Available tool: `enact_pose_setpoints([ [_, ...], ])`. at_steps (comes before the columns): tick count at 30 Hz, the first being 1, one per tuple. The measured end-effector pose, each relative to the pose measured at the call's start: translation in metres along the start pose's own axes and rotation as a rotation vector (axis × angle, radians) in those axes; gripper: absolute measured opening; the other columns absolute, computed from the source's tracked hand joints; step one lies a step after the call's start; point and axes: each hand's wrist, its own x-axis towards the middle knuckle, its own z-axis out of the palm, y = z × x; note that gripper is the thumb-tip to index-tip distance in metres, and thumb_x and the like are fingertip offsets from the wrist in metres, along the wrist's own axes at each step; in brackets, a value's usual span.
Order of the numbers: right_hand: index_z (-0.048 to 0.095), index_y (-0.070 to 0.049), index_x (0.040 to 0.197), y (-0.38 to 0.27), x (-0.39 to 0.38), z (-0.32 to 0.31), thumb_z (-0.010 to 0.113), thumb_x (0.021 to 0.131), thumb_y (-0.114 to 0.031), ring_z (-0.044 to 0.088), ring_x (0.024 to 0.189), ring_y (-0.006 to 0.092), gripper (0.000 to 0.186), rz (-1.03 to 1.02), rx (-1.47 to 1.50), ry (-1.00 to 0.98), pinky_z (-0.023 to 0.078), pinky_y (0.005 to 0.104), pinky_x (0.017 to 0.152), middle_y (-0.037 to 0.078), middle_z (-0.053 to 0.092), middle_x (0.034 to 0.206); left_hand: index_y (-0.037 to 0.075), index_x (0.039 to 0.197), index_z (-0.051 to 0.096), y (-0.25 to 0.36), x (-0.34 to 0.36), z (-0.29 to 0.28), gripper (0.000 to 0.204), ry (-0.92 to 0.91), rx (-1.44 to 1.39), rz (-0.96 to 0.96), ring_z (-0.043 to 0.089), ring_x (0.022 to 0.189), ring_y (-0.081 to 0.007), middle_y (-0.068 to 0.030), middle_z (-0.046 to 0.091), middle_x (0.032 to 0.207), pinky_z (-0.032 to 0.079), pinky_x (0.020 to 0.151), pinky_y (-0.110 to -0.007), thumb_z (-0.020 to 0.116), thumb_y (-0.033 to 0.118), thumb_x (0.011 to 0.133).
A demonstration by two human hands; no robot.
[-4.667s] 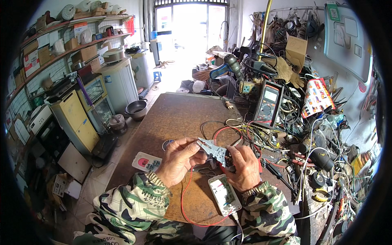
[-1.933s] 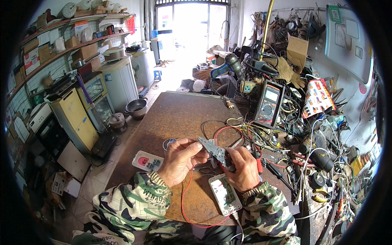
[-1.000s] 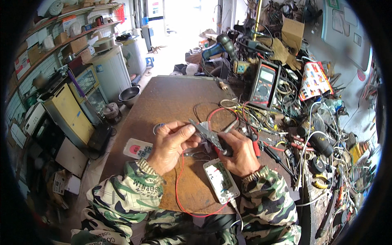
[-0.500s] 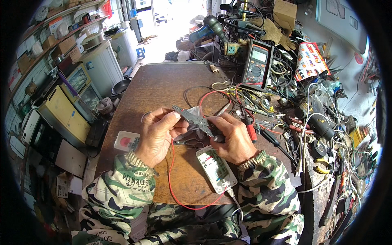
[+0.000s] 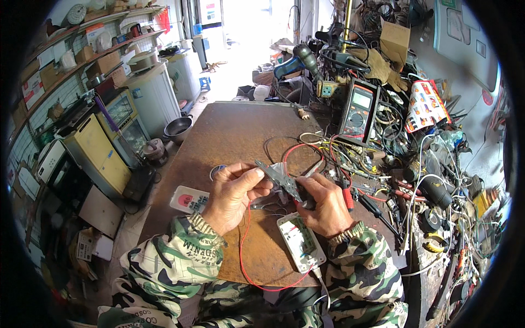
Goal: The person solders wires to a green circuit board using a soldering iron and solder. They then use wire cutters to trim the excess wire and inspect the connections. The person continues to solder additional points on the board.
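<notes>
My right hand (image 5: 327,205) is closed round grey wire-stripper pliers (image 5: 280,177), whose jaws point up and left. My left hand (image 5: 235,191) is pinched at the jaw tip; what lies between its fingers is too small to make out. A red wire (image 5: 243,246) hangs from beneath it and loops to an open white housing (image 5: 301,240) with a green board, lying by my right wrist with a cable attached. Left of my hands lies a white case (image 5: 182,197) with a red part. A small clear bag shows behind the pliers, partly hidden.
The brown bench (image 5: 219,131) carries a multimeter (image 5: 358,112), tangled cables (image 5: 317,145) and black-handled probes (image 5: 377,218); tools and junk pile along the right. A hot-air-gun-like tool (image 5: 298,63) stands behind. Appliances (image 5: 98,153) and a pan (image 5: 178,128) stand along the left, shelves above.
The pliers are turned more edge-on than in the oldest frame. The whole view dipped and has partly swung back. My hands keep the same holds.
</notes>
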Motion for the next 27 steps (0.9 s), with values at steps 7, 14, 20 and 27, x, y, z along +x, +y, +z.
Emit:
enact_pose_setpoints([
  [7, 0.064, 0.005, 0.117, -0.0001, -0.0001, 0.001, 0.072, 0.068, 0.001, 0.067, 0.084, 0.0378, 0.049, -0.014, -0.022, 0.012, 0.055, 0.0396, 0.073, 0.019, 0.063, 0.096, -0.001, 0.103, 0.068, 0.0002, 0.0002, -0.0028, 0.012, -0.024, -0.016, 0.006, 0.072, 0.085, -0.0198, -0.011, 0.073, 0.097, 0.061, 0.079, -0.034, 0.066, 0.009, 0.097],
  [14, 0.064, 0.004, 0.117, 0.0, 0.0001, 0.0016, 0.071, 0.068, 0.001, 0.066, 0.084, 0.0372, 0.049, 0.0, -0.016, 0.012, 0.055, 0.0399, 0.073, 0.018, 0.063, 0.095, -0.003, 0.105, 0.066, 0.0, 0.0002, -0.0045, 0.013, -0.035, -0.042, -0.007, 0.072, 0.086, -0.0208, -0.0122, 0.072, 0.1, 0.062, 0.08, -0.035, 0.066, 0.008, 0.097],
  [20, 0.062, 0.003, 0.123, 0.0004, -0.001, -0.001, 0.075, 0.067, -0.003, 0.064, 0.093, 0.0407, 0.058, 0.048, -0.006, -0.056, 0.054, 0.0449, 0.082, 0.02, 0.062, 0.098, 0.001, 0.103, 0.068, -0.0007, 0.0001, -0.0028, 0.01, -0.017, -0.008, 0.003, 0.072, 0.085, -0.0207, -0.0108, 0.072, 0.097, 0.061, 0.079, -0.036, 0.065, 0.008, 0.096],
  [27, 0.062, 0.003, 0.124, -0.0006, -0.0011, -0.0009, 0.076, 0.066, -0.003, 0.065, 0.093, 0.0405, 0.059, 0.022, -0.016, -0.036, 0.054, 0.0452, 0.081, 0.019, 0.062, 0.099, 0.001, 0.104, 0.068, -0.0033, 0.0006, -0.0054, 0.012, -0.026, -0.033, 0.013, 0.072, 0.086, -0.0208, -0.0104, 0.072, 0.098, 0.061, 0.08, -0.036, 0.065, 0.009, 0.096],
])
